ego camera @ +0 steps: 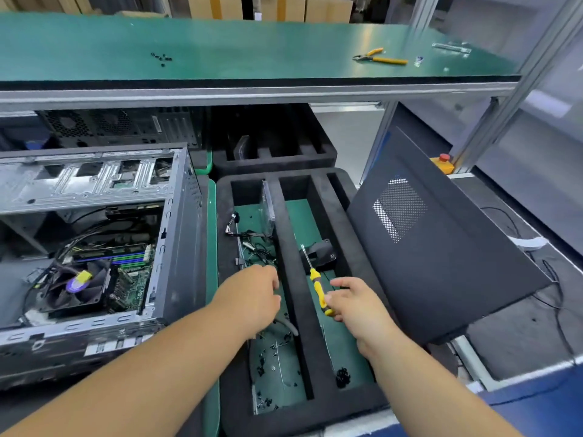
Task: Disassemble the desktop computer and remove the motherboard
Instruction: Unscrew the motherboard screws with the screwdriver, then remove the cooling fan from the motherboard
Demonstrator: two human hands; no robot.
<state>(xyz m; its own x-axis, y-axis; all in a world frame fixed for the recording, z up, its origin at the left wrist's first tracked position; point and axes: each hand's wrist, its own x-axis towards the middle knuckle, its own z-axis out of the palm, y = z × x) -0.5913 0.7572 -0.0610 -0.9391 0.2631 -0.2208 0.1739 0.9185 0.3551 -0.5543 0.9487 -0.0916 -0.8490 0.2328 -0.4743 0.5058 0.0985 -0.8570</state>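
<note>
While both bare forearms are reaching forward over the black foam tray [344,197], these lines are recording what is showing.

Right hand [356,305]: it is hovering at the yellow-handled screwdriver [318,290], fingers loosely spread and half open; the thumb and fingertips are touching or nearly touching the handle's near end, and a closed grip is not showing, so I cannot tell whether it is holding the tool.

Left hand [252,296]: it is hanging palm down over the tray's left compartment, fingers bent downward; the fingertips are hidden behind the hand, so whether it is pinching anything cannot be told.

Screwdriver: it is lying in the tray's middle compartment, shaft pointing away from the right hand.

Loose black screws [342,376]: they are lying in a small heap nearer the body than the right hand, with more scattered below the left hand.

Wires [249,244]: they are lying tangled just beyond the left hand.

Desktop computer case [94,247]: it is lying open, left of the left hand.

Motherboard [132,279]: it is sitting inside the case, beside the CPU fan [80,283].

Black side panel [441,253]: it is leaning tilted, right of the right hand.

Yellow-handled pliers [380,56]: they are lying on the green shelf far beyond both hands.
</note>
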